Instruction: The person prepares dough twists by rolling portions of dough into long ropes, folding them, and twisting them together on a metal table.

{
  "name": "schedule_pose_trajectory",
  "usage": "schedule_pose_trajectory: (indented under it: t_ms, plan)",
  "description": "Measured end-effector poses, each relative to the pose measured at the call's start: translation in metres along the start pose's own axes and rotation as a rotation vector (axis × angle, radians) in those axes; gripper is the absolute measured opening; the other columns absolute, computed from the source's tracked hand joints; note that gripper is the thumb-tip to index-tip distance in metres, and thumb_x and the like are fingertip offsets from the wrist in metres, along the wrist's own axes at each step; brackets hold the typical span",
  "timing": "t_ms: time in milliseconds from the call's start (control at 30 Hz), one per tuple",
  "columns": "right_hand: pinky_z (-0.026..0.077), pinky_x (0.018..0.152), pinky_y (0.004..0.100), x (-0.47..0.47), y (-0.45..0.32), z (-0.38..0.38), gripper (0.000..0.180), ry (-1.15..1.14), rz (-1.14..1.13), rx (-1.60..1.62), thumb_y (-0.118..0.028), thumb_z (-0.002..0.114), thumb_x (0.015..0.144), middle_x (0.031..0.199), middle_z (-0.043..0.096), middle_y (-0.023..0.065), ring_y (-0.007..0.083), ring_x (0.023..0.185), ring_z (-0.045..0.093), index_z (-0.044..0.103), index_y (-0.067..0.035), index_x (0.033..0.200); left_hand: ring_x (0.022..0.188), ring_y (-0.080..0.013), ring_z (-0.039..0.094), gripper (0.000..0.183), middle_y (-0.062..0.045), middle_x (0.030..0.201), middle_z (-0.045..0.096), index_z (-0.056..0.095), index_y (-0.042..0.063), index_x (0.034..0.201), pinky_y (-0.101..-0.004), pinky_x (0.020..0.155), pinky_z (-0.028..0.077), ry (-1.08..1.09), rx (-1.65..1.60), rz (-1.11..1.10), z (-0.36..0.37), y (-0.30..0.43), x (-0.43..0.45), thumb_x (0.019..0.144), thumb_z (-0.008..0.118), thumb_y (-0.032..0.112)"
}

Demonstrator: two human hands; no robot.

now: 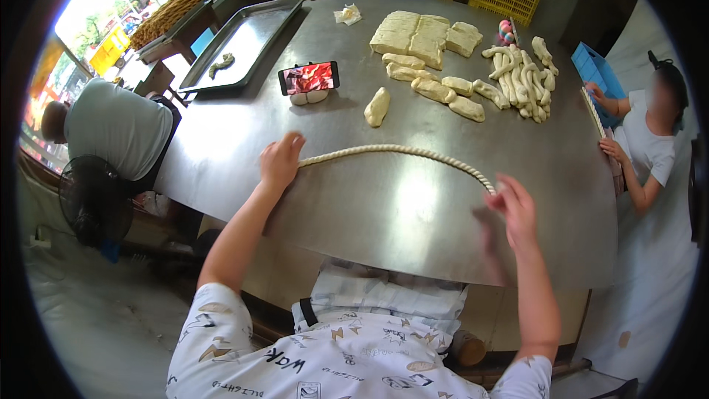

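Note:
A long twisted rope of dough (388,148) arches over the steel table in front of me. Its left end is in the fingers of my left hand (281,160). The fingers of my right hand (514,208) pinch the other end, slightly above the tabletop. A single dough piece (377,107) lies beyond the rope. Farther back are thick dough slabs (410,33), several short dough pieces (433,90) and a heap of dough strips (520,80).
The steel table (343,205) holds a propped phone (309,78) and a large metal tray (243,47) with a small twisted piece. A co-worker (648,127) at the right edge handles another dough rope beside a blue crate (595,72). Another person (119,127) bends at the left.

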State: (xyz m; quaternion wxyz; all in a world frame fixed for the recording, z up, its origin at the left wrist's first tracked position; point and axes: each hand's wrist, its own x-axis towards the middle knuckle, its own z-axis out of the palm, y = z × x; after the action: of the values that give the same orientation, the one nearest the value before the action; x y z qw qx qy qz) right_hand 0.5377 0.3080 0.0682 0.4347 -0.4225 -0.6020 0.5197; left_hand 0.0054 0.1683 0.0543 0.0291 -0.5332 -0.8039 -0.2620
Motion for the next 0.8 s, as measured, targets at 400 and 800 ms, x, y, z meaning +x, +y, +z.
schedule_pose_trajectory:
  t_ms: [400, 800]
  plan:
    - [0.058, 0.075, 0.0462, 0.019, -0.063, 0.077, 0.023, -0.867, -0.28, -0.936, -0.028, 0.072, 0.103, 0.09, 0.075, 0.0148, 0.0341, 0.085, 0.075, 0.072, -0.005, 0.102, 0.101, -0.0199, 0.067, 0.028, -0.006, 0.115, 0.074, 0.071, 0.008, 0.123, -0.0356, 0.091, 0.053, -0.543, -0.807, -0.127, -0.021, 0.063, -0.063, 0.117, 0.061, 0.033]
    - [0.05, 0.071, 0.0257, -0.018, -0.039, -0.192, 0.019, -0.17, 0.271, -0.168, -0.023, 0.077, 0.106, 0.084, 0.067, -0.0016, 0.0059, 0.078, 0.06, 0.072, -0.007, 0.096, 0.081, -0.0209, 0.069, 0.025, -0.008, 0.092, 0.077, 0.078, 0.009, 0.113, -0.0352, 0.079, 0.056, -0.646, -0.451, 0.07, -0.048, 0.011, 0.0, 0.108, 0.073, 0.034]
